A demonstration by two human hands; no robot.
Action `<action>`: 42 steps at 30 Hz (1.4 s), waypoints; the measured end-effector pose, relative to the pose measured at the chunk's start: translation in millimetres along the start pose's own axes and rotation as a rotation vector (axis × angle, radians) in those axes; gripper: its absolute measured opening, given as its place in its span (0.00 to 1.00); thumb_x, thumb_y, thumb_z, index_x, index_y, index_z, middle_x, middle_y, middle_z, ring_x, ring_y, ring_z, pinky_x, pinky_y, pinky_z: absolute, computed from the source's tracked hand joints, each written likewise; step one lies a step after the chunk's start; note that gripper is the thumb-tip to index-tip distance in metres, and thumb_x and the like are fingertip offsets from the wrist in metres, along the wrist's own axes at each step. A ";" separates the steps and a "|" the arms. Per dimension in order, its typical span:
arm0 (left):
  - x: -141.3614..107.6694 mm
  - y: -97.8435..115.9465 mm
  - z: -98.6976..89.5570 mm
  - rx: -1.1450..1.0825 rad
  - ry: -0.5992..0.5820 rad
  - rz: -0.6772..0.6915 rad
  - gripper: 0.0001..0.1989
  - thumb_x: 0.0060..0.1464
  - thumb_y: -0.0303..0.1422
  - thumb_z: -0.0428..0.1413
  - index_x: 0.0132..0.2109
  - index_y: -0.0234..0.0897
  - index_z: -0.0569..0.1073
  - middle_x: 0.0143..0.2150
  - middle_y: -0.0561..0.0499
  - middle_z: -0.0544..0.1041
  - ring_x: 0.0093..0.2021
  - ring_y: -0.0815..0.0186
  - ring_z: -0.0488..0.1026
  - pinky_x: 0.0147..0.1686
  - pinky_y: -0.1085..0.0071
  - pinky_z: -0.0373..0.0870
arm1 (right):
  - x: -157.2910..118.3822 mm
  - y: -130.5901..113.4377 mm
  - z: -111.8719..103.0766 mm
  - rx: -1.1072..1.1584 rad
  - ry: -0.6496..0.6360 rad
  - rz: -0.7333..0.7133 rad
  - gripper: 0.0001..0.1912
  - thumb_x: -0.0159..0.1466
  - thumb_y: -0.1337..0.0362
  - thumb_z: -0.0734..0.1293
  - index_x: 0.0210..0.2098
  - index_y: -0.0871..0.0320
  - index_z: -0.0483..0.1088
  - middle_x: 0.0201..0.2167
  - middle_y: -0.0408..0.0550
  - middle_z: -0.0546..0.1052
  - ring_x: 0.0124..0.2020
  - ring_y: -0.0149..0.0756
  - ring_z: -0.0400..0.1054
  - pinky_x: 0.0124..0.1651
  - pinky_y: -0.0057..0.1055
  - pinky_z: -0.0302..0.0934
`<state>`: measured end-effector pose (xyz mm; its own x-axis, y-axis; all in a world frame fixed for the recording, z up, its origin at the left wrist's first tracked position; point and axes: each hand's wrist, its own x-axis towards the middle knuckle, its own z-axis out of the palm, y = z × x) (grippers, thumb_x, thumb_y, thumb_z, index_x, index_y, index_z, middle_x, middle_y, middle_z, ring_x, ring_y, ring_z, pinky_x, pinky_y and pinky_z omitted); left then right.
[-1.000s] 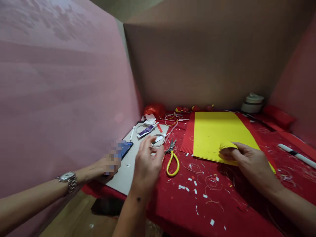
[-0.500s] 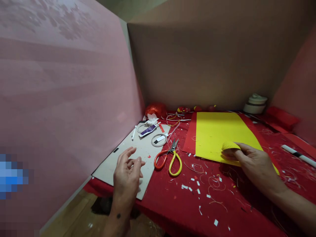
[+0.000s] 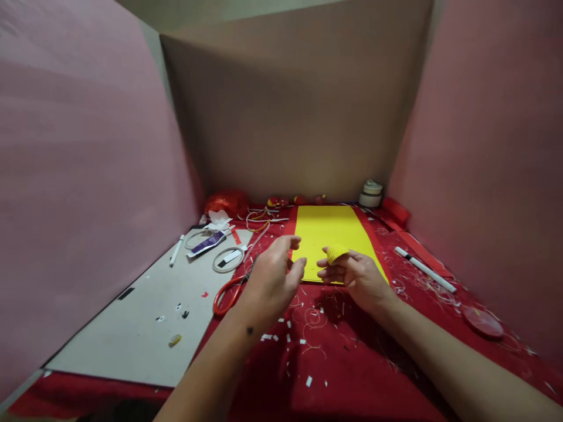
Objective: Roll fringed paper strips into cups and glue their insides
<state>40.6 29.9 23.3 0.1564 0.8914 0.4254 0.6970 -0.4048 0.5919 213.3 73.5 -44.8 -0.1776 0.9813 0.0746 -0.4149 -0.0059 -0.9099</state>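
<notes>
My right hand (image 3: 358,278) holds a small ribbed yellow paper cup shape (image 3: 336,254) between thumb and fingers, above the front of the yellow sheets (image 3: 328,225). Red sheets (image 3: 291,220) show at the edges beneath the yellow ones. Just left of the ribbed piece, my left hand (image 3: 275,278) hovers with thumb and fingers apart and nothing between them. It does not touch the piece. Behind the left wrist lie scissors with a red handle (image 3: 226,296); their other handle is hidden by the hand.
On the left, a grey board (image 3: 145,316) bears a purple tube (image 3: 206,243), a ring (image 3: 227,259) and a white pen (image 3: 176,251). Another white pen (image 3: 424,269) and a round translucent lid (image 3: 482,322) lie right. A lidded pot (image 3: 370,193) stands behind. Paper scraps litter the red cloth (image 3: 334,363).
My left hand has moved right, close to the ribbed yellow piece, and now covers part of the scissors. My right hand still holds the piece, now turned differently. The view has swung right.
</notes>
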 end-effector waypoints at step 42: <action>46.2 -31.2 65.0 -1.050 -0.469 -0.417 0.06 0.39 0.27 0.55 0.27 0.34 0.64 0.17 0.55 0.69 0.13 0.74 0.66 0.09 0.82 0.57 | 2.8 0.0 -9.7 -0.249 -0.070 -0.202 0.25 0.50 0.67 0.70 0.48 0.54 0.69 0.40 0.45 0.73 0.40 0.34 0.67 0.45 0.34 0.62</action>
<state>71.6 97.0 -20.0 0.4443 0.8915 -0.0886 -0.1156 0.1551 0.9811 221.4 78.1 -48.6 -0.1780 0.9422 0.2838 -0.2187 0.2434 -0.9450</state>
